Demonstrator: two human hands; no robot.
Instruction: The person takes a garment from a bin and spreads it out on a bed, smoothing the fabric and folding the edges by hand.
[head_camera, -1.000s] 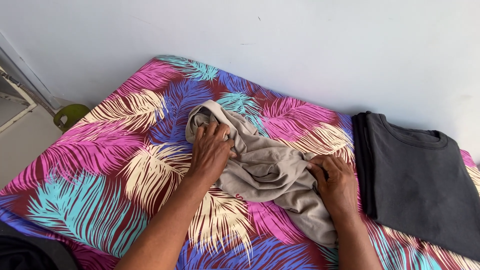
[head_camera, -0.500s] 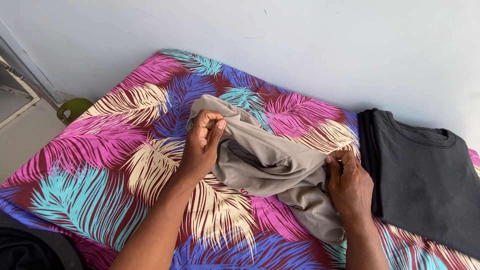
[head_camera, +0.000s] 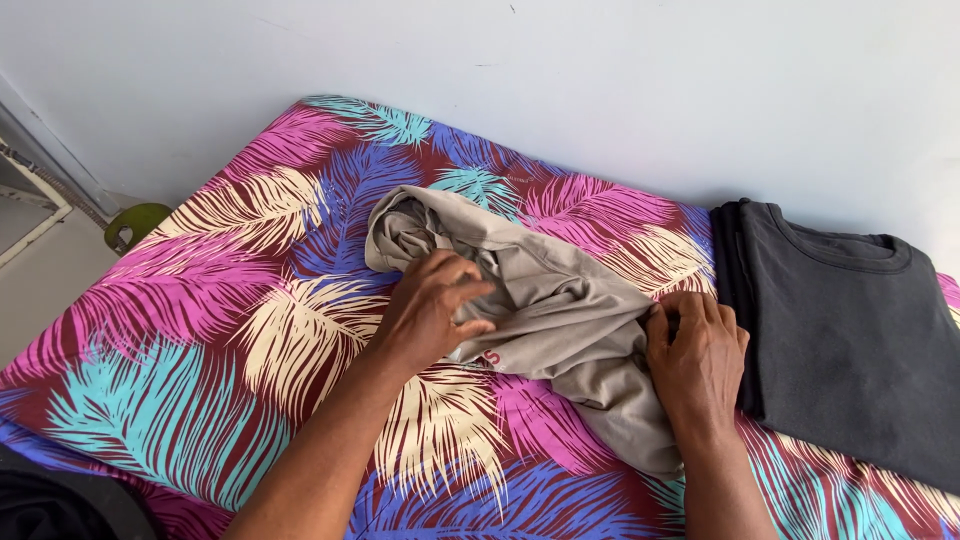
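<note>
A crumpled beige garment (head_camera: 545, 300) lies in the middle of a mattress with a bright leaf-patterned cover (head_camera: 200, 300). My left hand (head_camera: 432, 305) grips a bunch of the beige cloth near its left side, fingers curled into the fabric. My right hand (head_camera: 695, 360) pinches the garment's right edge, close to the dark shirt. Part of the beige garment trails down toward me between my forearms.
A folded dark grey shirt (head_camera: 850, 330) rests flat on the mattress at the right. A pale wall (head_camera: 600, 80) runs along the far side. At the left, past the mattress edge, a green object (head_camera: 135, 222) and a white frame (head_camera: 30, 200) sit on the floor.
Both hands have closed on the beige garment and gathered it. The left hand slid down from its top edge to its middle; the right hand shifted right to its edge.
</note>
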